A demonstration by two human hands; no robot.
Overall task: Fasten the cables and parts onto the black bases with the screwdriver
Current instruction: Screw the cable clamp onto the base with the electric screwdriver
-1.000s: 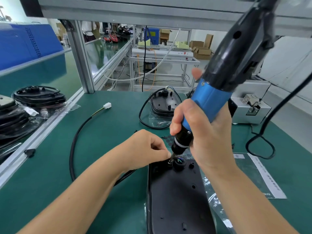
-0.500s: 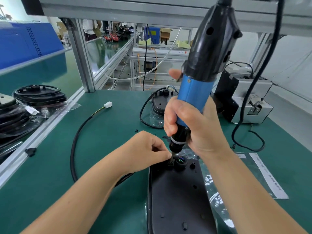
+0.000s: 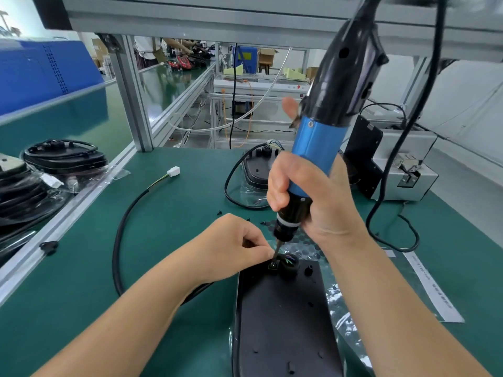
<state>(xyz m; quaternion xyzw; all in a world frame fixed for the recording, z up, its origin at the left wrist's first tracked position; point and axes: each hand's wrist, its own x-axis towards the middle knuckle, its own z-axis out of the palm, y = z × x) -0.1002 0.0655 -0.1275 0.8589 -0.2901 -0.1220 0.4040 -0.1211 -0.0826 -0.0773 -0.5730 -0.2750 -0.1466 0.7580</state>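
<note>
The black base [image 3: 285,322] lies closest, its far end under both hands. The left hand [image 3: 231,240] has curled fingers and pinches at the small part [image 3: 273,265] right at its fingertips, maybe a screw, though it is too small to tell. The right hand [image 3: 307,202] wraps tight around the screwdriver [image 3: 318,148]. A second ago the tool leaned over; now it stands straighter, tip on that part, so driving looks ready. Farther off, beyond the fingers, sits another base [image 3: 258,170].

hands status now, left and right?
Left hand: pinching at the screw spot on the black base.
Right hand: gripping the screwdriver.
</note>
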